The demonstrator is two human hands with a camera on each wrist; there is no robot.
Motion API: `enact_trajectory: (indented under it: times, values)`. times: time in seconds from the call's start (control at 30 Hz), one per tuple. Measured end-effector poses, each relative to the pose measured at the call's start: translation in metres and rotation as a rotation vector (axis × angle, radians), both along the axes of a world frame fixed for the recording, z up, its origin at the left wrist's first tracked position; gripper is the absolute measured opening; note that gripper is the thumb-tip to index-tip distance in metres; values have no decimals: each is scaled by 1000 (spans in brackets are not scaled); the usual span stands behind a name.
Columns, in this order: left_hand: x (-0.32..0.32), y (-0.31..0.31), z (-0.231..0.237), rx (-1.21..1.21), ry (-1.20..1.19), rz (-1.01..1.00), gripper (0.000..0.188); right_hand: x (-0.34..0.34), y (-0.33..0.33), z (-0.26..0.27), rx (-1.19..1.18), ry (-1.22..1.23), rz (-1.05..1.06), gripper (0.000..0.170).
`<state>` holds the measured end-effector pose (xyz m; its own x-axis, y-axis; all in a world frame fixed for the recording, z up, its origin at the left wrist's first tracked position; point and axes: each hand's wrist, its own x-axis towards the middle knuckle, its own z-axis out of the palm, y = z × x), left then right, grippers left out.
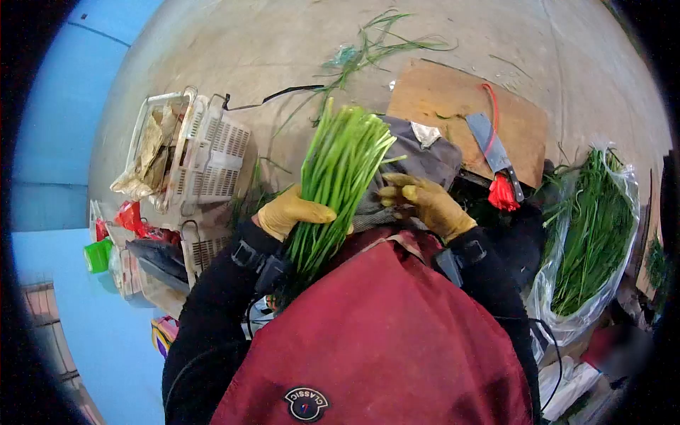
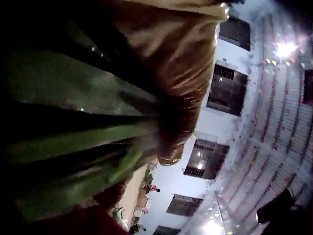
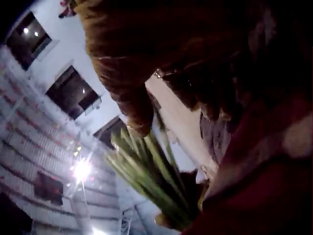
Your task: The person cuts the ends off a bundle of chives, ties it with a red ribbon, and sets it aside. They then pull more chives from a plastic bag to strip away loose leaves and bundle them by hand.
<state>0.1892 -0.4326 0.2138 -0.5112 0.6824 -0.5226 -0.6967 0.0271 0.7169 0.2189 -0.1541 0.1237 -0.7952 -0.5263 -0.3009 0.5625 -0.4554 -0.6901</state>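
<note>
Bundle: green stalks [image 1: 343,163], held up in front of the body, between the hands but against the left.
Long axis: slanted, pale ends pointed away and slightly right, leafy ends run down toward the red apron [image 1: 382,333].
Left hand [image 1: 289,212]: closest, in contact; thumb laid across the stalks, bundle gripped below its middle.
Right hand [image 1: 432,205]: just beside the bundle's right flank, seen apart from it; fingers loosely bent, nothing seen held, fingertips blurred.
Knife [image 1: 489,145]: placed beyond the right hand, off to the right, untouched.

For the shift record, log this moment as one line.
left hand: grips green stalks | right hand: empty, beside them | knife: blade on board
</note>
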Motion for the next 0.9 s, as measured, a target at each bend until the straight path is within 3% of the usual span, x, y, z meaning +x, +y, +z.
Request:
enact_trajectory:
  times: [0.1, 0.23, 0.4, 0.47, 0.53, 0.63, 0.67, 0.8, 0.9]
  values:
    - [2, 18, -8, -247, 279, -29, 54, -5, -19, 33, -148, 28, -67, 57]
    - [9, 37, 8, -305, 317, -20, 58, -10, -34, 43, -224, -24, -212, 48]
    - [-4, 35, 4, -59, 45, -18, 47, -12, -28, 30, -186, 19, -177, 42]
    - [-9, 31, 3, -97, 21, -17, 46, -9, -27, 33, -202, 15, -198, 42]
    - [-14, 27, 2, -101, 12, -43, 48, -7, -25, 37, -193, 15, -205, 43]
    - [-10, 31, 4, 38, -105, 88, 51, -5, -23, 38, -154, 11, -197, 45]
    - [-9, 28, -1, 119, -168, 48, 54, -6, -23, 36, -148, 2, -198, 45]
    - [-9, 33, -5, -96, 221, -147, 63, -5, -24, 30, -152, 17, -225, 48]
    - [-8, 33, -9, -10, 18, 1, 57, -3, -21, 30, -170, 0, -205, 53]
